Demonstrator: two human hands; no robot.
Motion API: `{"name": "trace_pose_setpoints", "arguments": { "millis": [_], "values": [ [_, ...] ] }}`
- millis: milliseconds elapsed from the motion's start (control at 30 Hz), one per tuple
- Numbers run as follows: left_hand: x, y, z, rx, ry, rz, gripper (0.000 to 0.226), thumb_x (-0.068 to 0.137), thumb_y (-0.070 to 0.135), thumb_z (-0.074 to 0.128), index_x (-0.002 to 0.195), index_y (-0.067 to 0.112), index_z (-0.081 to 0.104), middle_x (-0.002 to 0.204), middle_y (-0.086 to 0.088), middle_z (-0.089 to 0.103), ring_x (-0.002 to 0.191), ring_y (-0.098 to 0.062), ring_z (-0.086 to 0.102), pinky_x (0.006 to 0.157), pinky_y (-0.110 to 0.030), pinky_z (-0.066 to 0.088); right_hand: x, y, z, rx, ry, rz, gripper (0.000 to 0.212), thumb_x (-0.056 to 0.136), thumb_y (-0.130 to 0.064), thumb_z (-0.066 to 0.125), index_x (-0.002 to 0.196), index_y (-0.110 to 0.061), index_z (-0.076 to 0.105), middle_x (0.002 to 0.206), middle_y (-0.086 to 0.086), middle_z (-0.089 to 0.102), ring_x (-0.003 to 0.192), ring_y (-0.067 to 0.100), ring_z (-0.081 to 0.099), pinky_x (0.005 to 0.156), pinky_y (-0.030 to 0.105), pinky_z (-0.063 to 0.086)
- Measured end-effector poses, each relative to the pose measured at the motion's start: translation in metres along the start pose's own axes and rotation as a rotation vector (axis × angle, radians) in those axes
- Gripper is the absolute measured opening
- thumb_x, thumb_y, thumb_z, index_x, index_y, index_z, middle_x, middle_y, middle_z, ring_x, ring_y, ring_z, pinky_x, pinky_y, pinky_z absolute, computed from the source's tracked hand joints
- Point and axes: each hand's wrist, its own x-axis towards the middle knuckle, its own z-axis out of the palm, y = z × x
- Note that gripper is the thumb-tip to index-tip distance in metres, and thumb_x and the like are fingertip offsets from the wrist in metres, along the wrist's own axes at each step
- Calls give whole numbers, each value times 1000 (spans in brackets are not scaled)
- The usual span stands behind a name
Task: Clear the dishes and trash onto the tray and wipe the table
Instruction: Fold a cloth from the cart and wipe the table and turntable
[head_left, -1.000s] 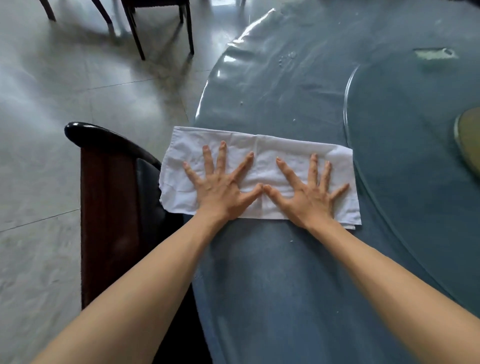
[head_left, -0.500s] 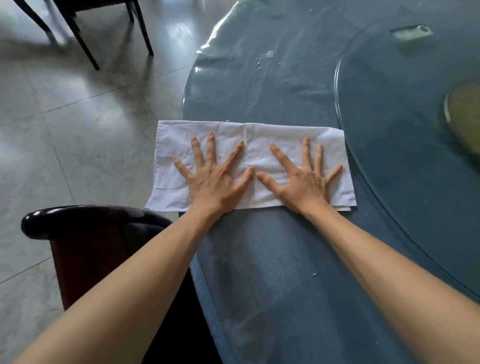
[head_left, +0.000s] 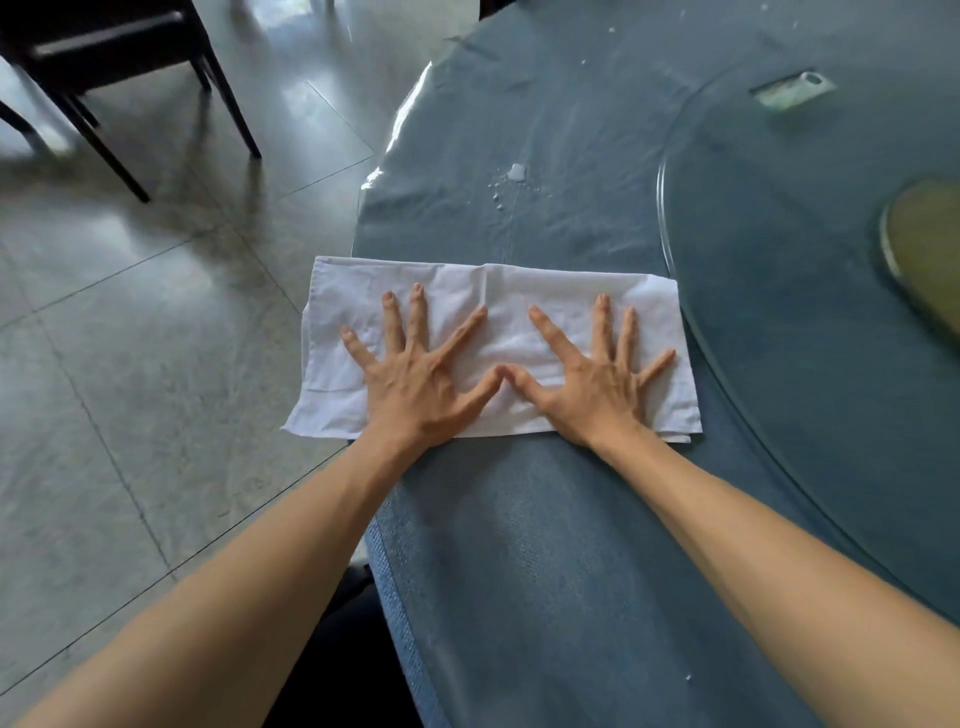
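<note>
Wiping step: we are mid-wipe, both palms flat on the cloth, pushing it along the bench edge.
Chair (head_left: 119, 78): far left, dark legs on the tiled floor, well apart from the work; ignore.
Cloth (head_left: 498, 312): white, folded to a long strip, lying across the near-left rim of the bench; its left end hangs past the edge over the floor.
Left hand (head_left: 421, 379): wide, fingers splayed straight, pressing the left half of the cloth; grips nothing.
Right hand (head_left: 597, 384): wide too, fingers spread flat on the right half; thumb tips of both hands touch at the middle.
Bench (head_left: 519, 571): blue cover under a clear sheet; near part looks wiped, our guess only.
Crumbs (head_left: 511, 179): small white bits and a wet smear just beyond the cloth, straight ahead of us.
Next move: we judge the push should go forward over the crumbs, even weight on both palms so the strip stays flat and does not bunch.
Risk: the overhanging left end may drag or flip; we would pull it back onto the bench first.
Glass turntable (head_left: 779, 322): right, its rim just beside the cloth's right end; keep the cloth off it.
Small object (head_left: 789, 91): far right on the glass, blurred, cannot tell what; likely trash to clear.
Tray: not in view.
</note>
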Motion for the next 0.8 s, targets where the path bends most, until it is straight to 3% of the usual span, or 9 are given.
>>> {"name": "trace_pose_setpoints", "arguments": {
  "millis": [267,800],
  "values": [
    [19,-18,-4,27,-22,160,96,62,105,20,148,65,3,169,-9,-4,153,-38,-13,103,-83,-2,7,3,-3,-35,-60,-45,92,62,-106,26,142,-78,-10,169,4,-28,154,39,-26,109,82,-14],
    [119,-37,-6,-14,-83,198,95,59,107,17,145,69,2,169,-3,-10,153,-31,-19,105,-78,-11,77,-28,-8,-8,-31,124,86,61,-107,19,139,-81,-9,171,1,-24,156,36,-23,110,81,-12]
  ]
}}
